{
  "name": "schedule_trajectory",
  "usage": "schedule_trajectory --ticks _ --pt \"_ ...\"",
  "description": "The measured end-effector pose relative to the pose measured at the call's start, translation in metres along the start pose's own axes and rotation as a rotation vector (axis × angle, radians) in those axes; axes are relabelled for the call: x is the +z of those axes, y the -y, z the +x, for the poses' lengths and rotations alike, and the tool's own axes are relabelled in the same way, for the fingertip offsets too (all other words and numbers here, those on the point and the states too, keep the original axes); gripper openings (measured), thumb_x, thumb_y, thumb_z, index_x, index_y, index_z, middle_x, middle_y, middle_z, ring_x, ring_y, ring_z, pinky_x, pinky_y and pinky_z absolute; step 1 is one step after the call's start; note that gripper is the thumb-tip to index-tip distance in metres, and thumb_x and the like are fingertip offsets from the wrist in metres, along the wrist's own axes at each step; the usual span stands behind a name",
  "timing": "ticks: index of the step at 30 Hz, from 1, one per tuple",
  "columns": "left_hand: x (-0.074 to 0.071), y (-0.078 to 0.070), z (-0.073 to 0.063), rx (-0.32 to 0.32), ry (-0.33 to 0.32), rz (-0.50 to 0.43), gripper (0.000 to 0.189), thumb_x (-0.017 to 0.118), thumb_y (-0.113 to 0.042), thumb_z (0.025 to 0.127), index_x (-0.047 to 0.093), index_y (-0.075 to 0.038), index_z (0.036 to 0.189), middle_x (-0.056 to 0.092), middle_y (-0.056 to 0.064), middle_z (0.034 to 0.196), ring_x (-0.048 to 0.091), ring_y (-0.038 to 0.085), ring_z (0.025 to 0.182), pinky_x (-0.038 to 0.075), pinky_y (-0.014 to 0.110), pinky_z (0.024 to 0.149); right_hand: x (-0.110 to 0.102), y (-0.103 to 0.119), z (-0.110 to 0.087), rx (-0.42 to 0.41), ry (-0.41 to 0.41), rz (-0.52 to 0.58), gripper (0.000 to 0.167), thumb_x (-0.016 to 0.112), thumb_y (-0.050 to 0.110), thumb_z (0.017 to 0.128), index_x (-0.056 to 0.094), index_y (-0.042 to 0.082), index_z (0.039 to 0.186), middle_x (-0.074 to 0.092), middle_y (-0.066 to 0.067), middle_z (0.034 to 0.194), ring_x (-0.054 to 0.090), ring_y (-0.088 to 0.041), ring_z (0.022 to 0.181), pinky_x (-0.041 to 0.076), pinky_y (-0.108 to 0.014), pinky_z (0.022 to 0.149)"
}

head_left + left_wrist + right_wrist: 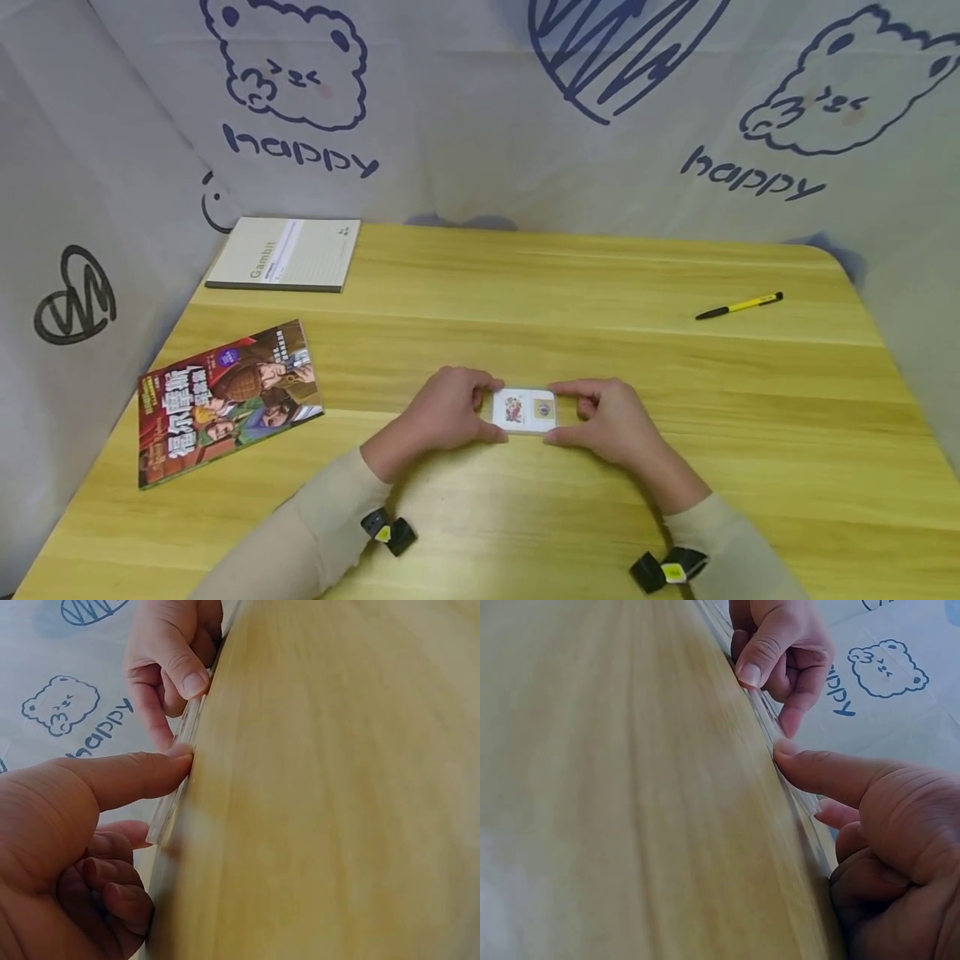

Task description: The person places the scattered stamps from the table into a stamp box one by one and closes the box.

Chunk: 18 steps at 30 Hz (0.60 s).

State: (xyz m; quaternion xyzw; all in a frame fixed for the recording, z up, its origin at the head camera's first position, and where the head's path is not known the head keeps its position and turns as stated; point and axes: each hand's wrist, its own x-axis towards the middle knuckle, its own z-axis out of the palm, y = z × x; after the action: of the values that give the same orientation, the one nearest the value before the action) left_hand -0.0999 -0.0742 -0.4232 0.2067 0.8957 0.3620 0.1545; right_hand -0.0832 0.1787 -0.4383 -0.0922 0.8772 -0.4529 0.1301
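A small flat white case (pixel 528 410) with clear edges lies level between both hands, near the middle of the table. On its top are a colourful printed figure and a gold square with a dark emblem. My left hand (pixel 446 408) pinches its left end between thumb and forefinger. The right hand (pixel 618 421) holds the opposite end the same way. In the left wrist view the case (pixel 166 810) appears edge-on as a thin layered strip close to the table; whether it touches the wood I cannot tell. The other fingers of each hand are curled in.
A comic-style book (pixel 228 408) lies at the left, with a pale notebook (pixel 285 254) behind it near the back edge. To the right rests a yellow and black pen (pixel 738 307). White cloth with drawings (pixel 450 125) hangs behind the wooden table (pixel 525 325).
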Motion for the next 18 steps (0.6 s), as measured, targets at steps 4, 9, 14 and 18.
schedule_trajectory --ticks 4,9,14,18 --pt "0.0010 0.0008 -0.0025 0.008 -0.009 0.013 0.064 0.094 -0.026 0.069 0.069 -0.003 0.123 0.049 -0.003 0.064 0.040 0.010 0.056 0.033 0.025 0.052 0.0016 -0.0011 -0.0006 -0.003 0.006 -0.006 0.058 0.095 0.022 0.068 0.072 0.010 0.119 0.035 0.004 0.059 0.033 -0.012 0.055 0.034 -0.026 0.056" --pt "0.0031 0.0009 -0.0023 0.024 -0.028 0.037 0.063 0.092 -0.027 0.070 0.068 -0.004 0.123 0.051 -0.003 0.068 0.043 0.010 0.058 0.036 0.026 0.053 0.0009 -0.0013 -0.0010 -0.021 0.002 -0.011 0.057 0.095 0.018 0.067 0.070 0.010 0.118 0.036 0.004 0.061 0.034 -0.012 0.057 0.038 -0.030 0.062" --pt "0.0033 -0.0014 -0.0021 0.024 -0.020 0.054 0.066 0.092 -0.026 0.070 0.065 -0.004 0.126 0.054 -0.002 0.071 0.045 0.011 0.060 0.038 0.027 0.054 -0.0008 -0.0004 -0.0020 -0.012 0.020 -0.016 0.063 0.095 0.021 0.067 0.068 0.009 0.122 0.040 0.003 0.064 0.037 -0.012 0.058 0.040 -0.032 0.067" --pt "0.0010 -0.0038 -0.0024 0.021 -0.010 0.055 0.069 0.090 -0.026 0.072 0.061 -0.005 0.131 0.053 -0.002 0.071 0.045 0.011 0.060 0.038 0.028 0.054 -0.0050 0.0007 -0.0041 -0.025 0.021 0.067 0.065 0.092 0.021 0.072 0.064 0.008 0.129 0.051 -0.002 0.070 0.044 -0.015 0.061 0.042 -0.028 0.061"
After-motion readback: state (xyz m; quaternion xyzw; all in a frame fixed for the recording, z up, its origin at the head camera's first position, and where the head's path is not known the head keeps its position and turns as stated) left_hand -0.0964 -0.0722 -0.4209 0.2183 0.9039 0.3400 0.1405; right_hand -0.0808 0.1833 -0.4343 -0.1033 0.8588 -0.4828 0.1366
